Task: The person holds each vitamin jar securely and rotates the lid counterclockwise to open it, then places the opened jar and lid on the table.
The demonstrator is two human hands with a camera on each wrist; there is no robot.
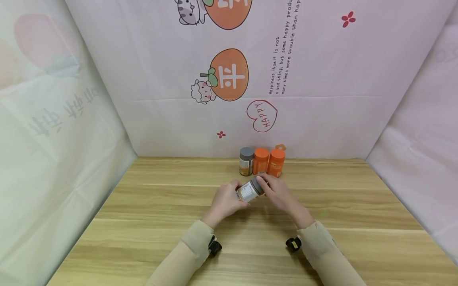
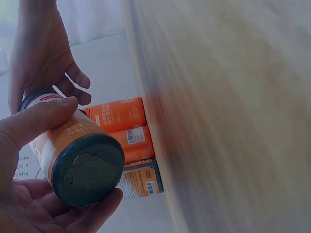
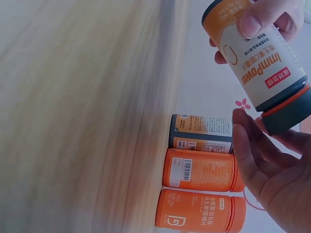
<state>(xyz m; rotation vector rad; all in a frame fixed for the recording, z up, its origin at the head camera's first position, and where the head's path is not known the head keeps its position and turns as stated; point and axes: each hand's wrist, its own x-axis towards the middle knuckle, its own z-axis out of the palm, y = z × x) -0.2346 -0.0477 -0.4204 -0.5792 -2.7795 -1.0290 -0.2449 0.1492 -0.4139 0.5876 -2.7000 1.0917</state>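
Observation:
A white and orange supplement bottle (image 1: 247, 192) with a dark grey cap (image 3: 289, 112) is held tilted above the table. My left hand (image 1: 224, 201) grips its body, thumb on one side and fingers around the other. At the cap end, my right hand (image 1: 282, 194) holds the cap with thumb and fingers. An orange band shows at the cap's lower edge in the right wrist view. The bottle's dark base (image 2: 88, 171) faces the left wrist camera. Fingers partly cover the label.
Behind the hands, against the printed backdrop (image 1: 171, 119), stand a grey-capped bottle (image 1: 246, 162) and two orange bottles, one in the middle (image 1: 261, 161) and one at the right (image 1: 276, 163). The wooden table (image 1: 161, 222) extends to both sides, bounded by hanging cloth.

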